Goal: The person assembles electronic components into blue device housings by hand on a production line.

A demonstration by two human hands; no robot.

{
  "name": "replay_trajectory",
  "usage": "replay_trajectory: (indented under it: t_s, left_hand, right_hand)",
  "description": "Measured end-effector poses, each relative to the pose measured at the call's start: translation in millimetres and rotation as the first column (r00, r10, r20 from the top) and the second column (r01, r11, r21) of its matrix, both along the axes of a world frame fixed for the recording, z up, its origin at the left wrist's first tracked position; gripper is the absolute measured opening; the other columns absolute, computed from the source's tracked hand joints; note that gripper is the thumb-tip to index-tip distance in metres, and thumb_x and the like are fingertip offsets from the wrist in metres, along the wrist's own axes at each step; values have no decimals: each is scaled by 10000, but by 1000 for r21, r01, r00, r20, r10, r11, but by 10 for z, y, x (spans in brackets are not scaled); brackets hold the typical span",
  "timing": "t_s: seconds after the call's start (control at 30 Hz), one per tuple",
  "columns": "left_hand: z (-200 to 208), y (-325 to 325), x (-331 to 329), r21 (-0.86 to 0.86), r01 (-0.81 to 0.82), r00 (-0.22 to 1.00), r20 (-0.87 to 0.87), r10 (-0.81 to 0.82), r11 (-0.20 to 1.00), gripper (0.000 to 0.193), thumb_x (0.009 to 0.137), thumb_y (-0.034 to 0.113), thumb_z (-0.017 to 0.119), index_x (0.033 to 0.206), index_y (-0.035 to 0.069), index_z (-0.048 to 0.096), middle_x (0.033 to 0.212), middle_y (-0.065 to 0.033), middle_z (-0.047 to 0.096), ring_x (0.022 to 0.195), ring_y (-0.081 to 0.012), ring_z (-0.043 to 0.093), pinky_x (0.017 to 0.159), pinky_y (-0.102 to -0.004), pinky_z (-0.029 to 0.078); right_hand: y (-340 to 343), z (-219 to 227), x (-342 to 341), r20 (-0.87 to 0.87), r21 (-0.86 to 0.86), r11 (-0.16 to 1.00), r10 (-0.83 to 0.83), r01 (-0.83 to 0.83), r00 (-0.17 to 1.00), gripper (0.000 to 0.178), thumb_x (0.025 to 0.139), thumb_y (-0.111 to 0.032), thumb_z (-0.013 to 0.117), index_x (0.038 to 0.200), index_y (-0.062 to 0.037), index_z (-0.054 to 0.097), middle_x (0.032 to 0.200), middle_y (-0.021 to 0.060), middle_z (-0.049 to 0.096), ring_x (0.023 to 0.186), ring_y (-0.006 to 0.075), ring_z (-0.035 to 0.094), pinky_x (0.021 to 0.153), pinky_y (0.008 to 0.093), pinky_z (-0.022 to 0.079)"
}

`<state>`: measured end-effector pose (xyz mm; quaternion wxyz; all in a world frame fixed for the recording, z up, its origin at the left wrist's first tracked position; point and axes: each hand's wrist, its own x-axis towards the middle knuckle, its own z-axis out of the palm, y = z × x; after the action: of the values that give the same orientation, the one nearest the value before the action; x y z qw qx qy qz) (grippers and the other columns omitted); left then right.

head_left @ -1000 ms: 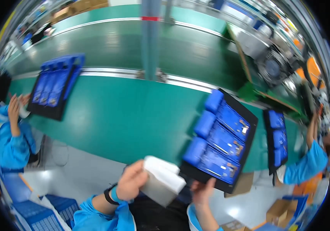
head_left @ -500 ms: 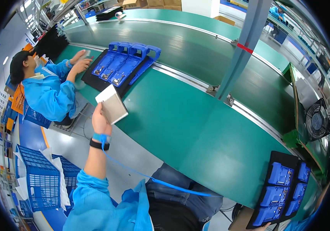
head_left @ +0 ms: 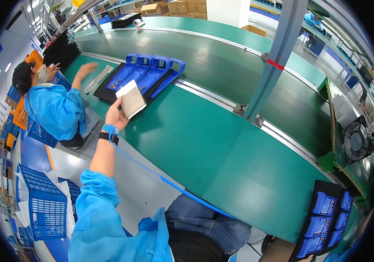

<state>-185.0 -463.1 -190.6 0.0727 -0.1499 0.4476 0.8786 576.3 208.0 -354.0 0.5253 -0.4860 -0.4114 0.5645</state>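
My left hand reaches out over the table's near edge, its wrist wearing a black band and a blue strap with a coiled cord. It grips a flat rectangular pad by its near left side; the pad's face is pale beige with fine stripes, and one end is white. Just beyond the pad lies a black tray carrying several blue plastic housings with loop-shaped ends. The pad overlaps part of that tray in view. My right hand does not show clearly; fingertips at the bottom edge, beside another tray, cannot be assigned.
A co-worker in blue sits at the left, beside a pale slotted strip. A second black tray with blue housings is at the lower right. A grey post, a fan and blue baskets surround the green table.
My left hand has moved the pad farther away, toward the housings, and tilted it. The co-worker's hands have drawn off the slotted strip. The lower-right tray has shifted slightly down and right.
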Motion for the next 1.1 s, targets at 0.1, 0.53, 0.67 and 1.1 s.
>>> replay_trajectory:
  t_s: [0.1,0.53,0.67,1.1]
  left_hand:
    - [72,163,-38,-42,48,998,-34,-50,998,434,1051,313,473,1369,18,504,1293,-148,626,1160,-289,633,1031,-423,494]
    - [-71,510,1369,-207,166,983,-44,-179,964,429,1045,295,462,1352,6,538,1259,-135,657,1091,-271,665,942,-426,537]
    - [-51,839,2293,-246,277,960,48,-274,929,430,1050,318,434,1367,39,516,1249,-124,649,1117,-258,648,992,-432,502]
    - [-114,1857,3832,119,805,579,58,-813,581,374,1060,139,481,1368,-71,511,1297,-114,622,1193,-172,581,1044,-320,433]
  right_hand:
    - [-19,36,-49,48,103,994,-42,37,998,675,988,-479,496,1423,34,433,1406,175,492,1221,354,498,1031,478,413]
    - [-414,572,-571,235,533,831,-323,156,917,425,1001,-309,568,1295,-2,546,1195,128,606,1000,239,580,851,360,485]
    - [-607,876,-882,303,646,750,-426,145,852,349,1005,-256,591,1255,-13,581,1130,113,641,932,204,606,795,324,508]
    - [-2343,1632,-3417,-67,-61,444,892,-894,447,894,912,-280,733,1542,-30,149,1233,233,618,1019,263,677,838,367,571]
